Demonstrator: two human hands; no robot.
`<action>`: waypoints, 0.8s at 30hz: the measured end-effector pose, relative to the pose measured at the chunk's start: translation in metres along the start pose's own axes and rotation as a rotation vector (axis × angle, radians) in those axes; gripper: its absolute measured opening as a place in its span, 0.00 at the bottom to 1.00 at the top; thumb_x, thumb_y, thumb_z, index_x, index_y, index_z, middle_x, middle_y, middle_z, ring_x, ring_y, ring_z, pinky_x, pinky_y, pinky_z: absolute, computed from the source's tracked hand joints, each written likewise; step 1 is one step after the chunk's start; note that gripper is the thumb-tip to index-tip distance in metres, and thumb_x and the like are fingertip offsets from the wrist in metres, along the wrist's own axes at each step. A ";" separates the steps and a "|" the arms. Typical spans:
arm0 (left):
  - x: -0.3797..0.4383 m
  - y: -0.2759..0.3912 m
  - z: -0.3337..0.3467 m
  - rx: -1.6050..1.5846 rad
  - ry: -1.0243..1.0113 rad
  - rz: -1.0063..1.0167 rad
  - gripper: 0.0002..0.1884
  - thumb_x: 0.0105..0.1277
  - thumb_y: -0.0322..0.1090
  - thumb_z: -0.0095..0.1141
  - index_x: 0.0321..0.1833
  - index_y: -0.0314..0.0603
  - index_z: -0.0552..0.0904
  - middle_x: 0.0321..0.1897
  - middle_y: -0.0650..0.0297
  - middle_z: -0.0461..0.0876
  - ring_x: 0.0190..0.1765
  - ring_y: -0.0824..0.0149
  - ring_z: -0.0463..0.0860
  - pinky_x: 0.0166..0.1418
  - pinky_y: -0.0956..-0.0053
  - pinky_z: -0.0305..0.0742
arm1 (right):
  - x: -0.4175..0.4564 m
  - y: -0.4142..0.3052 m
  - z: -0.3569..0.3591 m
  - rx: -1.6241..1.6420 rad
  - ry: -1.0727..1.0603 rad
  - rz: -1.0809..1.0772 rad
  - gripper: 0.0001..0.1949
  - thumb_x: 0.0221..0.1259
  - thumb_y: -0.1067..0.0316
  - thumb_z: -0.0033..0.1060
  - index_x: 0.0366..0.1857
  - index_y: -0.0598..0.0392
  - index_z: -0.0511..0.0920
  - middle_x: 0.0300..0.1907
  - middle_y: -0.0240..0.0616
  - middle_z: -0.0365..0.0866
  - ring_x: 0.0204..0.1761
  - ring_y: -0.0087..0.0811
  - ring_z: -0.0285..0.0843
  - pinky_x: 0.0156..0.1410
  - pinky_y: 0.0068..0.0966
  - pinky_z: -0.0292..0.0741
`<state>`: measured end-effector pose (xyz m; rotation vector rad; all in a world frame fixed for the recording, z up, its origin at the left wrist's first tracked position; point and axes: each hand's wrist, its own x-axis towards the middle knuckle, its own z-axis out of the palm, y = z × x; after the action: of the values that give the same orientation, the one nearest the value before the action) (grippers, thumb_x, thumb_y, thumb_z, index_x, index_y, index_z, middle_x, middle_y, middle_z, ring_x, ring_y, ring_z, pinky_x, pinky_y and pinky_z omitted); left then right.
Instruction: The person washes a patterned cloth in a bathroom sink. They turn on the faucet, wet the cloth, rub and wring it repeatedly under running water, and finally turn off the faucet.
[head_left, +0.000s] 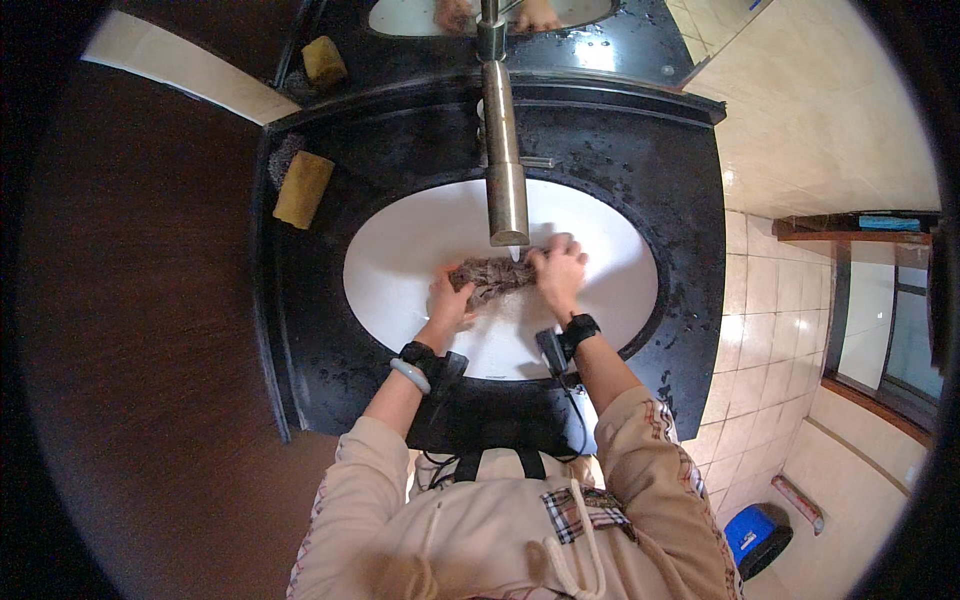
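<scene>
A wet, dark grey-brown cloth (491, 279), crumpled lengthwise, stretches between my hands inside the white oval washbasin (390, 247). Its left end is in my left hand (448, 298), with the thumb on top. At the other end, my right hand (559, 274) is on the cloth, its fingers blurred and partly hiding it. Just above the cloth is the spout of a brushed-metal faucet (507, 195). A short whitish streak below the spout looks like running water. Blurred orange patches show beside my left hand; I cannot tell what they are.
A black stone countertop (315, 322) with water drops surrounds the basin. On its left lie a yellow sponge (303, 190) and a grey scouring pad (283, 161). A mirror (637, 45) stands behind the faucet. A blue-and-black bin (752, 536) is at the lower right.
</scene>
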<state>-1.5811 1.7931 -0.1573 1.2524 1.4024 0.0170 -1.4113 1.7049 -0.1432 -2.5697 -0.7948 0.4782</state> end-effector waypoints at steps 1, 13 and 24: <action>0.000 -0.001 0.001 0.041 -0.018 0.059 0.29 0.57 0.31 0.56 0.59 0.49 0.58 0.57 0.51 0.60 0.53 0.51 0.70 0.35 0.60 0.83 | -0.008 -0.001 0.002 -0.095 -0.106 -0.108 0.18 0.49 0.56 0.63 0.41 0.54 0.74 0.48 0.47 0.73 0.50 0.51 0.68 0.52 0.41 0.67; 0.019 -0.015 0.010 -0.095 -0.042 0.138 0.25 0.56 0.35 0.60 0.56 0.48 0.66 0.46 0.53 0.74 0.46 0.58 0.78 0.35 0.69 0.82 | -0.001 0.003 0.014 0.064 -0.240 -0.304 0.13 0.40 0.69 0.61 0.34 0.58 0.76 0.43 0.51 0.68 0.43 0.52 0.70 0.48 0.42 0.71; 0.036 -0.039 0.004 -1.017 -0.413 -0.005 0.22 0.65 0.56 0.44 0.50 0.47 0.72 0.42 0.64 0.75 0.47 0.67 0.76 0.45 0.68 0.75 | -0.063 -0.087 0.001 0.493 -0.212 -0.387 0.13 0.44 0.61 0.58 0.27 0.62 0.76 0.38 0.53 0.74 0.36 0.48 0.76 0.39 0.37 0.73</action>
<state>-1.5934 1.7972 -0.2088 0.3622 0.8245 0.3969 -1.5008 1.7333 -0.0906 -1.8806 -1.0639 0.7232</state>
